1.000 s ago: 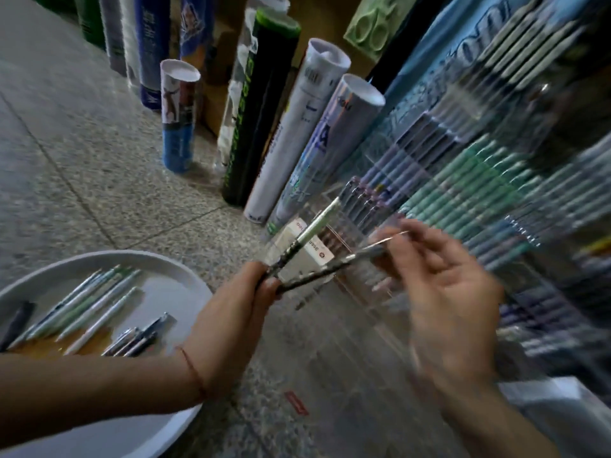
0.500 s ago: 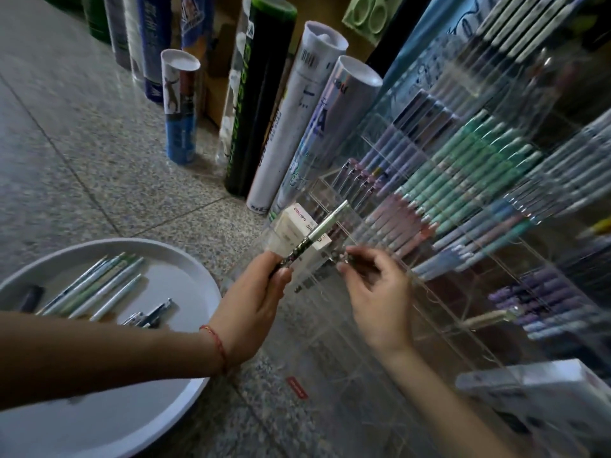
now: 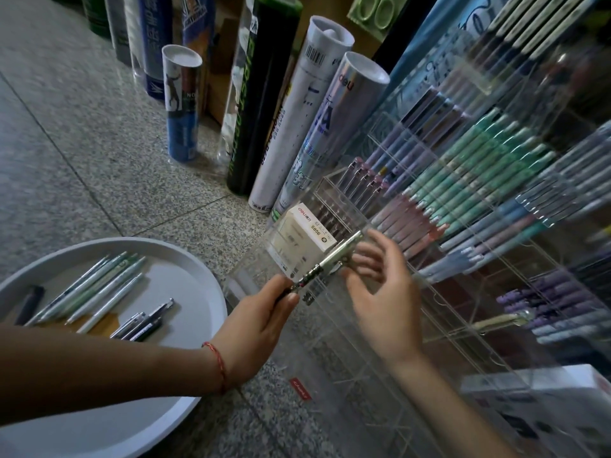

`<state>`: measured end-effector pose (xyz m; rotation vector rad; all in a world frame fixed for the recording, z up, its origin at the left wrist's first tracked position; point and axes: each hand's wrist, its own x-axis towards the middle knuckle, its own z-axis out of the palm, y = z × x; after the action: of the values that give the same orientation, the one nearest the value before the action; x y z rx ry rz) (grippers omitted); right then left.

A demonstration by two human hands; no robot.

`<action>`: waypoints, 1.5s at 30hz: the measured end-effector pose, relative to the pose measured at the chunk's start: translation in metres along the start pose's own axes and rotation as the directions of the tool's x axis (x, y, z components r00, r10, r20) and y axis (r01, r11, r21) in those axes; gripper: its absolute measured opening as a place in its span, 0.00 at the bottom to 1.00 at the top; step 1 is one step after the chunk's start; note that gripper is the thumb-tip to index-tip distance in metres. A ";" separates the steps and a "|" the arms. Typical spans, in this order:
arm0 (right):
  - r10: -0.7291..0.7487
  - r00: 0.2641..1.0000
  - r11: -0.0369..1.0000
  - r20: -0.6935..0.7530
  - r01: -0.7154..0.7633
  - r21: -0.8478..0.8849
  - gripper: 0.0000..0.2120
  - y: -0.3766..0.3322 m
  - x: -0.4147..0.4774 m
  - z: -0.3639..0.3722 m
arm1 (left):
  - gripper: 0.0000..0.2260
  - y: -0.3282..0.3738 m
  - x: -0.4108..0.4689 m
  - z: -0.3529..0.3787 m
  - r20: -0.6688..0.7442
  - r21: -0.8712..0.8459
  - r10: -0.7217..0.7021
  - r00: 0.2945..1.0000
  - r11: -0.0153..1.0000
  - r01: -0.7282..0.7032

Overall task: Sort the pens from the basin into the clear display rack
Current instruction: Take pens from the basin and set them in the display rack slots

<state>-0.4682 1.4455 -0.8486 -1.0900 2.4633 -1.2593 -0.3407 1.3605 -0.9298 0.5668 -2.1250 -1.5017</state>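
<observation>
One head-worn view looks steeply down and forward, close over the floor [image 3: 82, 153], toward the clear display rack [image 3: 463, 292].

Floor's a speckled grey granite tile [image 3: 82, 133] with thin dark grout lines running across it. Along the back there's a row of tall cardboard tubes [image 3: 294, 114] leaning or standing upright, one black with green lettering [image 3: 261, 94], one short blue-and-white [image 3: 182, 104]. Lighting's pretty dim and cool, no window visible.

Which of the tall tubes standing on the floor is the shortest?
The blue and white tube, standing alone left of the black and green one; its open top sits well below its neighbours' tops.
</observation>
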 end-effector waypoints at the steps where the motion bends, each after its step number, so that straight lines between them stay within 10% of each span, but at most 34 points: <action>1: -0.016 0.999 0.998 0.031 0.014 0.063 0.22 -0.004 -0.002 -0.007 | 0.11 0.000 -0.001 0.001 0.005 0.009 0.009 1.000 1.000 -0.009; 5: 0.059 0.984 0.903 0.168 -0.125 0.411 0.15 -0.017 -0.006 -0.026 | 0.10 0.002 -0.004 0.005 0.063 0.014 0.008 0.998 1.000 -0.009; 16: 0.183 0.976 0.779 0.119 -0.218 0.587 0.11 -0.026 -0.015 -0.031 | 0.07 0.017 0.001 0.014 -0.128 0.131 -0.159 0.979 0.976 0.175; 25: 0.150 0.980 0.886 -0.132 -0.074 0.458 0.11 -0.032 -0.013 -0.041 | 0.12 0.022 0.010 0.012 -0.039 0.305 0.037 0.999 0.952 -0.023; 31: -0.363 0.909 0.932 -0.205 0.351 -0.094 0.13 -0.040 -0.009 -0.065 | 0.28 0.024 0.020 0.003 -0.013 0.197 0.071 0.997 0.978 -0.067; 45: 0.073 0.996 0.983 0.044 -0.079 0.168 0.14 0.026 0.009 0.006 | 0.32 0.006 0.040 0.005 0.129 0.388 -0.002 0.992 0.921 -0.048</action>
<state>-0.4857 1.4455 -0.8711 -0.9584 2.2976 -1.3823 -0.3760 1.3434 -0.9203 0.5911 -2.5443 -1.1272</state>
